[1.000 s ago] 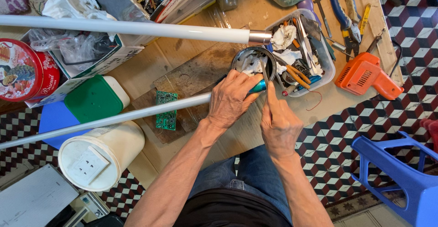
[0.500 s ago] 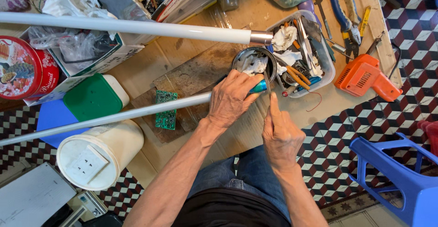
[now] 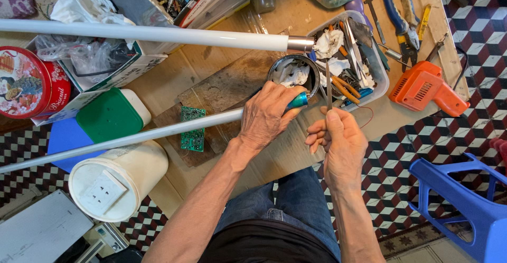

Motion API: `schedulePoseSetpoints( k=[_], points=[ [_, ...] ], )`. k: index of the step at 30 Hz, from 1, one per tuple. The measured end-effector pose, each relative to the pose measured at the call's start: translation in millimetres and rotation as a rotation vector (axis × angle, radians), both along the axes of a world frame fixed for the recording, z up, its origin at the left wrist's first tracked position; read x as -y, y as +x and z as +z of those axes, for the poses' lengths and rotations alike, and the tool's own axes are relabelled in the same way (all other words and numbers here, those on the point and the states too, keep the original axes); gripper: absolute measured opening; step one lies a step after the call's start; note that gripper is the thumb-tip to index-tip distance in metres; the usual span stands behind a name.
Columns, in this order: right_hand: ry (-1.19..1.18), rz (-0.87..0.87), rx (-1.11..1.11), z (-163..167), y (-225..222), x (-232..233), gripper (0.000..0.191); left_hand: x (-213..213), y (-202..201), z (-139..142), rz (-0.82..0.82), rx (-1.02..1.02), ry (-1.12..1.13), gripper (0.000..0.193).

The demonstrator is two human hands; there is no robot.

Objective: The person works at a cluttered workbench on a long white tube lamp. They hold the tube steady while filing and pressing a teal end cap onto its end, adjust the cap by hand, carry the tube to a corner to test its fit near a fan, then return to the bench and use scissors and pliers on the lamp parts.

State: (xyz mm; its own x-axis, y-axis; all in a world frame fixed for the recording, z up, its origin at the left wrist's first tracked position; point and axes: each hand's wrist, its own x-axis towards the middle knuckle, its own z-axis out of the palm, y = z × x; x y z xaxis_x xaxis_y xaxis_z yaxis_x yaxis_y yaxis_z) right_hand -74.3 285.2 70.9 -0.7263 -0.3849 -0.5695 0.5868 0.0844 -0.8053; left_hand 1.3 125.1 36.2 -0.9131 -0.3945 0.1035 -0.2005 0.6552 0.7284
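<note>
The thin grey metal tool has been lifted. A moment ago it was held low and close to the teal end cap of the long white tube lamp. Now it is held upright in the right hand, and its tip is seen over the edge of the clear plastic tray full of small tools. The right hand has been drawn a little away from the left hand, so a gap is seen between them. From this it is judged that the poking at the cap has been stopped for now, and the cap is left free to be looked at.

The left hand is kept shut around the end of the tube lamp, just behind the teal cap. The right hand is closed on the thin tool with the thumb and first fingers; the other fingers are curled loosely.

The tube lamp is long, round and white. It is laid slanting across the brown cardboard work top, over a small green circuit board. Its held end is next to a round dark tin with crumpled white paper. A second white tube with a silver metal end is laid higher up. No crack can be seen on the held lamp.
</note>
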Motion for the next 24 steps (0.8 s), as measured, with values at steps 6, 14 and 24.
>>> schedulePoseSetpoints(
  k=[6, 14, 24],
  points=[
    [0.157, 0.122, -0.077, -1, 8, 2, 0.036, -1, -1, 4, 0.018, 0.019, 0.023, 0.043],
    [0.324, 0.213, -0.129, 3, 5, 11, 0.032, 4, -2, 7, 0.033, 0.001, 0.083, 0.033],
    [0.382, 0.262, -0.181, 1, 7, 15, 0.030, 7, -1, 6, -0.005, -0.013, 0.088, 0.033]
  ],
)
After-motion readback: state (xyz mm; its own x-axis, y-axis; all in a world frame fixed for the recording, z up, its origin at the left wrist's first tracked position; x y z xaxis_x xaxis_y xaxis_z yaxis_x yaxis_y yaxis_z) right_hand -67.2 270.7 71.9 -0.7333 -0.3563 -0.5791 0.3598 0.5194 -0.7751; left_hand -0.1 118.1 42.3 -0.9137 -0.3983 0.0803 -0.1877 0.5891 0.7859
